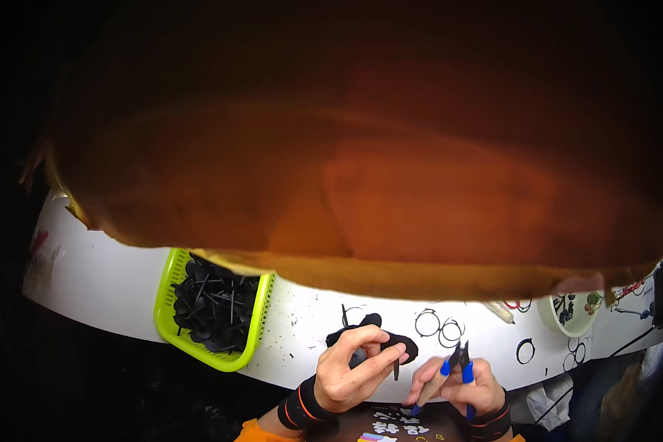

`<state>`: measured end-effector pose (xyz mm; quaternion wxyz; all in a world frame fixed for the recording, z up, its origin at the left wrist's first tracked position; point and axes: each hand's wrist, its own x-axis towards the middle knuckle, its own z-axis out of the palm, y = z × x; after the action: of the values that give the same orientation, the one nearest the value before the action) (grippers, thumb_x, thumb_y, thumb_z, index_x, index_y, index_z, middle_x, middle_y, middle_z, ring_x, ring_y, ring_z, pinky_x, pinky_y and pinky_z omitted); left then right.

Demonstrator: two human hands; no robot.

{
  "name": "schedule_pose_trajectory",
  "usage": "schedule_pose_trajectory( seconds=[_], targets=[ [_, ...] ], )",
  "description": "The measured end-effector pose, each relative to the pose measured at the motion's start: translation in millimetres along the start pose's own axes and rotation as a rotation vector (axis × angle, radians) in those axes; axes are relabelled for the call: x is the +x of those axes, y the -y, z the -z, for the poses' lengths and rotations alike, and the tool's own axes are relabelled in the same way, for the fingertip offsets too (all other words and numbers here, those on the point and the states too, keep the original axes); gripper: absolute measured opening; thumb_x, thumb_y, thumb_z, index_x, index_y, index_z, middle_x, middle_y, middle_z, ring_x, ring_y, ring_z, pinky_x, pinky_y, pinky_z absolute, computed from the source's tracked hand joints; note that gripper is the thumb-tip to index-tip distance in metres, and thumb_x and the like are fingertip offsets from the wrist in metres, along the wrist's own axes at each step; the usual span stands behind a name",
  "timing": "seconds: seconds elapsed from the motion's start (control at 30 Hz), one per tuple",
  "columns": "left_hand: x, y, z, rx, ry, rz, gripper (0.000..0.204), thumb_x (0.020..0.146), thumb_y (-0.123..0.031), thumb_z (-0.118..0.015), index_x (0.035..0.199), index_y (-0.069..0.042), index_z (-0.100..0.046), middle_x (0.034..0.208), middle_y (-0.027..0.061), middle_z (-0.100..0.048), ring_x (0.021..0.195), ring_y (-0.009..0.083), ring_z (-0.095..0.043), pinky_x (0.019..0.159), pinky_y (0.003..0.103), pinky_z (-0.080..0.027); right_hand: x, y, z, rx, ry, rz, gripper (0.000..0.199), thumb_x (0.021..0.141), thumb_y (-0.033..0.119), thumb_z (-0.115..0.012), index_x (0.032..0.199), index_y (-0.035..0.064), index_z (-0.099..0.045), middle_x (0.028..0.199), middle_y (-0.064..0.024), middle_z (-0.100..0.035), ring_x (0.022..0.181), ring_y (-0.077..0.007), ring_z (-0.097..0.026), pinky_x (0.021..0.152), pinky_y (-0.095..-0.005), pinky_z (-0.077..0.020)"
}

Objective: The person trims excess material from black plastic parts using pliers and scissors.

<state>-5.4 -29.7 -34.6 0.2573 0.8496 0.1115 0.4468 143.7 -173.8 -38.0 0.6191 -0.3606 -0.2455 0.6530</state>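
My left hand (pixel 352 372) is closed on a black rounded piece (pixel 401 348) with a thin stem pointing down; the fingers cover part of it. Nippers (pixel 457 358) with blue grips are in my right hand (pixel 483 389), jaws pointing up and away from me. Their tips are apart from the black piece, a little to its right. Both hands are above the near edge of the white table (pixel 302 346). To the left stands a green basket (pixel 259 317) heaped with similar black pieces (pixel 214 306), several with stems sticking up.
Thin black rings (pixel 427 323) and small dark scraps lie on the table. At the right, a pale bowl (pixel 578 325) holds small dark and green bits, near a dark cable (pixel 633 343). A blurred orange-brown covering (pixel 390 199) hides the upper view.
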Motion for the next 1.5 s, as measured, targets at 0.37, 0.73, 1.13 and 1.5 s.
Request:
schedule_pose_trajectory(
  seconds=[0.37,0.73,1.13,1.5],
  targets=[
    [-36,0,6,-0.252,0.120,0.021,0.037,0.060,0.012,-0.067,0.096,0.004,-0.063,0.092,0.0072,-0.047,0.070,0.0196,-0.053,0.059,0.028,-0.046,14,-9,1,0.401,-0.081,-0.021,0.031,0.062,-0.009,-0.039,0.089,-0.0168,-0.051,0.075,-0.0247,-0.054,0.067,-0.0415,-0.060,0.070,-0.0518,-0.0516],
    [-29,-11,-6,-1.418,-0.430,0.704,0.021,0.075,0.009,-0.060,0.093,0.004,-0.050,0.094,0.0189,-0.056,0.089,0.0219,-0.055,0.078,0.032,-0.048,11,1,-13,-1.126,-0.216,0.460,0.042,0.055,-0.009,-0.051,0.098,-0.0078,-0.052,0.069,-0.0136,-0.048,0.059,-0.0244,-0.048,0.053,-0.0321,-0.0410],
    [-25,-16,-9,-1.207,-0.416,0.716,0.041,0.067,0.009,-0.067,0.099,-0.001,-0.044,0.082,0.0161,-0.057,0.076,0.0204,-0.058,0.070,0.032,-0.051,31,18,-38,-1.907,-0.101,0.676,0.057,0.052,0.003,-0.061,0.106,-0.0118,-0.048,0.075,-0.0158,-0.047,0.062,-0.0260,-0.047,0.056,-0.0368,-0.0387],
    [-8,34,82,0.667,-0.232,0.197,0.042,0.065,0.006,-0.066,0.105,0.003,-0.053,0.102,0.0139,-0.054,0.097,0.0270,-0.051,0.087,0.036,-0.040,13,-35,34,0.254,-0.297,0.149,0.038,0.083,0.017,-0.050,0.114,-0.0067,-0.046,0.082,-0.0093,-0.052,0.079,-0.0222,-0.053,0.076,-0.0430,-0.0437]
  ],
)
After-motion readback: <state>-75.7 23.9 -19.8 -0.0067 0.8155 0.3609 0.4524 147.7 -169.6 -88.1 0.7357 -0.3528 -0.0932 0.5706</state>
